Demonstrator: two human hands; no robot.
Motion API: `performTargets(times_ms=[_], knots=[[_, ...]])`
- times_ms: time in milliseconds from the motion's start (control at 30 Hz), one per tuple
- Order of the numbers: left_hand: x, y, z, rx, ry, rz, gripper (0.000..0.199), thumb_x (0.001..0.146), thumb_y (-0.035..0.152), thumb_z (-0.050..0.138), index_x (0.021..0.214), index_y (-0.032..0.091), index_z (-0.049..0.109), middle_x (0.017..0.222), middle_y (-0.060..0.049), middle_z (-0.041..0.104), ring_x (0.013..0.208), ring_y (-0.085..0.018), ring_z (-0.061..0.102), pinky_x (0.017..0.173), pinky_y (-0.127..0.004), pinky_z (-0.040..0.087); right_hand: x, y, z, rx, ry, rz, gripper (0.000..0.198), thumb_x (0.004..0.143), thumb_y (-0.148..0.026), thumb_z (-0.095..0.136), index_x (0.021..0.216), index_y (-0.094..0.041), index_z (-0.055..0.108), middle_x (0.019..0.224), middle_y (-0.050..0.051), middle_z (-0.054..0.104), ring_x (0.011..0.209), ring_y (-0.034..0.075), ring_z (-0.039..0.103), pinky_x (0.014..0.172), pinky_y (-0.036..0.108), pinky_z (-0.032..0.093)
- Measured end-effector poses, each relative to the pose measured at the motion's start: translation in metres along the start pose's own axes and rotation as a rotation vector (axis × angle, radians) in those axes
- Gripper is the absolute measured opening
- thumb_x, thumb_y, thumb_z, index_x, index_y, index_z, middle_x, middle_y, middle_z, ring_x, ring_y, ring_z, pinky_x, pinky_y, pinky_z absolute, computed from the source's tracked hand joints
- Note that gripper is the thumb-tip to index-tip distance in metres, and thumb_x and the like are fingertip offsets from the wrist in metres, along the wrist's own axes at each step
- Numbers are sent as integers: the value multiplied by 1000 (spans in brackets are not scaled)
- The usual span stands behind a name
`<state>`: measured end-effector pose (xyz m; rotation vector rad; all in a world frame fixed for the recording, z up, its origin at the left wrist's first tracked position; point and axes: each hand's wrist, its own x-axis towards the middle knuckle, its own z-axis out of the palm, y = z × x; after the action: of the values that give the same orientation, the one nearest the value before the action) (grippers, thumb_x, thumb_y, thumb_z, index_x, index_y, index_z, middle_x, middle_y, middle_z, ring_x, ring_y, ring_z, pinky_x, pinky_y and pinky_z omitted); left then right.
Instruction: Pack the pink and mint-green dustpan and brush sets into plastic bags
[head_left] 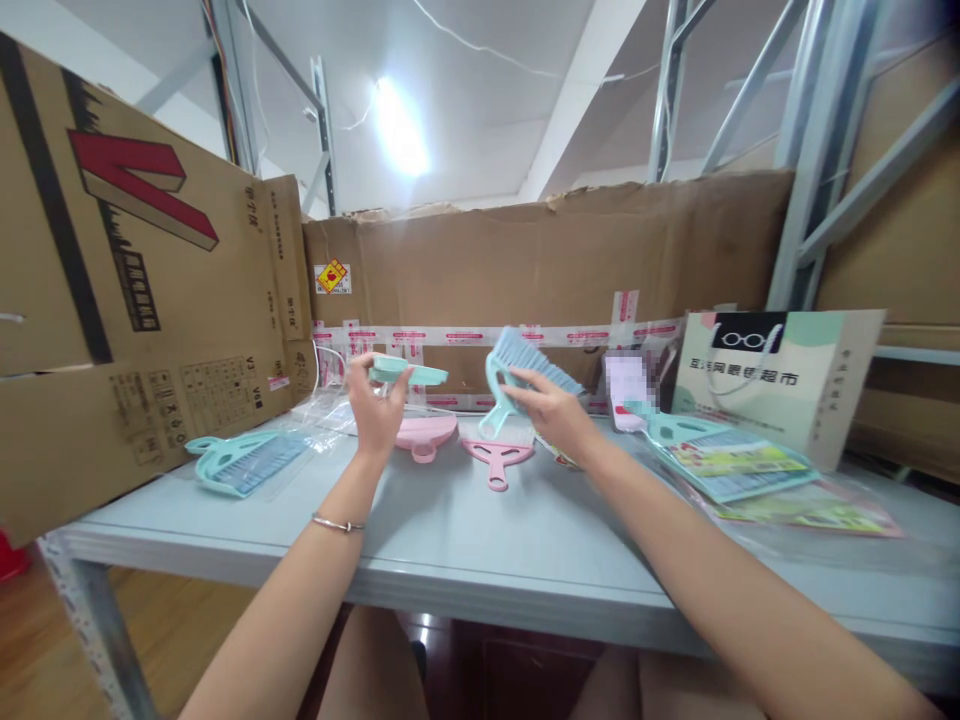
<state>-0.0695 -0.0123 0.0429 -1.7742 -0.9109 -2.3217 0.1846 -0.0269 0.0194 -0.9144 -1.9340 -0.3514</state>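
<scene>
My left hand (379,400) grips a mint-green dustpan (416,373), seen nearly edge-on and raised above the table. In my right hand (551,408) is a small mint-green hand brush (495,380) with blue bristles fanned up and to the right. Its fingers close on the brush near the handle. Below and between the hands, a pink dustpan (426,437) and a pink brush (498,456) with pale bristles lie on the table, handles toward me.
On the grey table (450,540), a mint dustpan-and-brush set (244,462) lies left beside clear plastic. Packaged sets (739,460), a phone (628,390) and a paper bag (780,375) are at right. Large cardboard boxes (487,270) wall off the back and left.
</scene>
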Motion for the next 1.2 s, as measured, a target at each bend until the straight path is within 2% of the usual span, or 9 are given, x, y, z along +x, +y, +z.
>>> performTargets(times_ms=[133,233,333,467,600,833,933,1067,1200], knots=[[-5,-15,4,289,-305,-27,22,73,27,64,80,19,45,76,0,52,73,-15,52,68,-27,40,-9,14,22,84,-414,40,38,72,-6,52,99,-27,70,131,1,54,99,24,64,84,34,52],[-9,-17,6,397,-543,-67,17,72,20,59,72,19,43,71,1,51,68,-15,50,66,-27,39,-14,17,33,171,-527,89,34,67,-9,61,92,-27,73,128,-1,56,98,27,65,84,35,52],[-12,-14,6,425,-769,-119,14,66,12,58,73,18,48,75,0,56,71,-16,53,64,-25,39,-16,18,34,228,-524,143,39,64,-11,64,99,-28,71,123,0,60,107,29,60,90,37,48],[-12,-11,2,583,-1003,-167,21,60,1,53,70,18,61,87,-4,65,86,-22,57,75,-30,40,-16,30,15,213,-257,314,43,78,-17,51,119,-26,61,123,2,60,116,22,54,99,37,40],[-8,-7,1,666,-944,-202,36,61,-3,45,75,20,69,97,-5,68,94,-24,58,80,-33,40,-26,64,-31,2,-72,589,37,82,-22,48,116,-19,61,119,9,62,112,22,56,98,37,40],[-9,-10,7,479,-770,-91,35,67,2,38,76,18,67,92,-6,67,88,-20,60,79,-31,44,-98,143,-138,-724,-101,1204,42,79,-35,56,112,-10,60,118,28,56,109,35,55,78,41,43],[-10,-12,8,419,-732,-58,31,70,4,38,74,17,66,87,-6,67,83,-19,61,77,-31,45,-117,164,-163,-762,-241,1245,36,74,-38,61,101,-14,65,115,24,58,105,31,57,70,36,42],[-10,-12,8,355,-700,-26,29,71,5,38,73,17,65,83,-4,67,78,-17,60,74,-29,46,-119,167,-170,-697,-389,1223,25,77,-37,58,84,-14,67,102,20,63,95,28,60,67,32,41],[-11,-13,8,298,-713,27,29,70,5,39,72,18,64,82,-4,67,76,-16,60,72,-27,46,-117,146,-165,-771,-311,1290,28,84,-40,48,88,-18,66,110,18,62,100,31,58,68,35,41]])
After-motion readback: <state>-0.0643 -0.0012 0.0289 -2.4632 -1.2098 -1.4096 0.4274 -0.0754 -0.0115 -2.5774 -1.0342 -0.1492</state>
